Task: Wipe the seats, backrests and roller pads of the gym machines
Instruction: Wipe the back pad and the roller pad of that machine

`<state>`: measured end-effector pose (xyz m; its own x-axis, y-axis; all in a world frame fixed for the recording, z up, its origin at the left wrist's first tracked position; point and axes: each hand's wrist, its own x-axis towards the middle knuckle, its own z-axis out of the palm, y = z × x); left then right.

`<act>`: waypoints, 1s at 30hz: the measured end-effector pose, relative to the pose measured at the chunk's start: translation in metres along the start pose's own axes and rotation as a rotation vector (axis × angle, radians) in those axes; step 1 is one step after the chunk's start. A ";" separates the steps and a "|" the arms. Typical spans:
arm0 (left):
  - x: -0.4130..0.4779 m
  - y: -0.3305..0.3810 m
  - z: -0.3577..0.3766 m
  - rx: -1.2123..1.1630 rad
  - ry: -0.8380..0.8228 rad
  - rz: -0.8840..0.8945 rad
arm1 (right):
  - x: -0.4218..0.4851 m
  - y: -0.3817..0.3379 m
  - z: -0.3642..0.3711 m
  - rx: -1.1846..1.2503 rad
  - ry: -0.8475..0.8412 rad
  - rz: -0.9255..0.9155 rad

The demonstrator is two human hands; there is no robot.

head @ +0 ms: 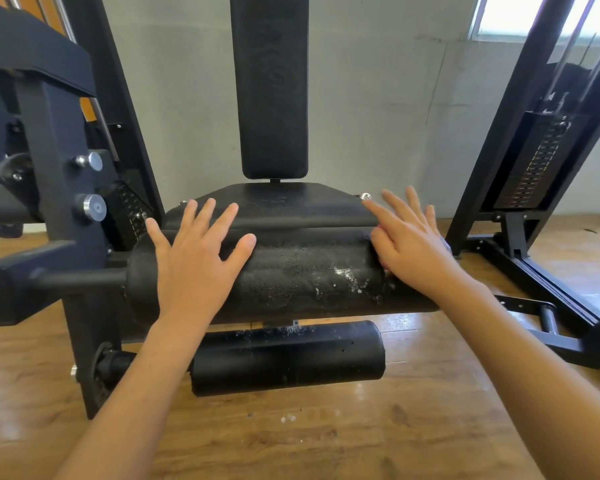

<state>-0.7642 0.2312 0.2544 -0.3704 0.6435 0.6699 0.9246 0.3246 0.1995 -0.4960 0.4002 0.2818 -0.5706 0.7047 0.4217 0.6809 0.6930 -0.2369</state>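
A black leg machine faces me. Its upper roller pad (302, 275) lies across the middle, with white dusty smears on its right part. My left hand (196, 251) rests flat on the pad's left part, fingers spread. Over the pad's right end my right hand (409, 244) is spread too, touching it or just above it. Neither hand holds a cloth. Behind the pad are the black seat (274, 202) and the upright backrest (270, 84). A lower roller pad (288, 358) sits beneath, near the floor, with white specks on top.
The machine's frame and adjustment knobs (90, 206) stand at the left. A second machine's weight stack (537, 161) and black base rails (541, 275) are at the right. A grey wall is behind. The wooden floor (291, 438) lies in front of me.
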 end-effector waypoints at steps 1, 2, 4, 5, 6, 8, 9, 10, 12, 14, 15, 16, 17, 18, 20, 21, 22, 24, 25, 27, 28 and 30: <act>0.000 0.000 0.000 0.001 0.001 0.001 | -0.004 0.011 -0.005 0.004 0.004 0.039; 0.000 0.001 0.001 0.004 0.002 -0.001 | -0.008 0.019 -0.009 0.007 0.006 0.077; 0.002 0.005 0.001 0.011 0.001 -0.012 | -0.008 0.024 -0.010 -0.008 0.014 0.113; 0.003 0.008 0.001 0.008 -0.003 -0.021 | -0.006 0.021 -0.008 -0.019 0.018 0.115; 0.004 0.010 0.001 0.001 -0.009 -0.035 | -0.002 0.015 -0.006 -0.020 0.018 0.105; 0.005 0.013 0.000 -0.011 -0.016 -0.047 | 0.004 -0.001 0.000 0.005 0.009 0.055; 0.005 0.012 -0.001 -0.012 -0.017 -0.044 | 0.005 -0.009 0.003 0.016 0.009 0.026; 0.004 0.012 -0.001 -0.013 -0.016 -0.040 | 0.005 -0.013 0.005 0.020 0.012 0.007; 0.004 0.008 -0.001 -0.011 -0.011 -0.034 | 0.003 -0.012 0.006 0.026 0.014 0.000; 0.003 0.006 -0.001 -0.006 -0.004 -0.032 | -0.003 0.000 0.002 0.021 0.018 0.014; 0.002 0.007 0.000 -0.004 -0.001 -0.030 | -0.006 0.008 -0.001 0.019 0.024 0.033; 0.002 0.006 0.000 -0.004 0.004 -0.028 | -0.010 0.015 -0.004 0.025 0.031 0.057; 0.001 0.007 0.000 -0.006 0.009 -0.023 | -0.014 0.022 -0.006 0.035 0.037 0.079; 0.001 0.008 0.001 -0.010 0.014 -0.019 | -0.017 0.026 -0.007 0.047 0.044 0.089; 0.000 0.008 0.001 -0.016 0.022 -0.015 | -0.021 0.031 -0.006 0.076 0.066 0.078; 0.000 0.008 0.000 -0.016 0.023 -0.017 | -0.021 0.032 -0.005 0.095 0.079 0.062; 0.000 0.007 0.000 -0.015 0.024 -0.019 | -0.022 0.032 -0.004 0.116 0.092 0.046; 0.000 0.006 0.001 -0.014 0.024 -0.016 | -0.027 0.032 -0.002 0.142 0.116 0.014; 0.000 0.005 0.002 -0.017 0.025 -0.013 | -0.030 0.033 0.000 0.143 0.131 -0.004; 0.001 0.005 0.002 -0.024 0.024 -0.012 | -0.037 0.036 0.004 0.138 0.162 -0.041; 0.002 0.006 0.002 -0.026 0.020 -0.014 | -0.040 0.037 0.006 0.137 0.176 -0.054; 0.002 0.005 0.002 -0.024 0.009 -0.019 | -0.044 0.039 0.008 0.137 0.188 -0.071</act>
<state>-0.7601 0.2360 0.2552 -0.3873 0.6312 0.6721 0.9193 0.3196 0.2296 -0.4484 0.3975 0.2473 -0.5105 0.6213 0.5944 0.5661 0.7632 -0.3115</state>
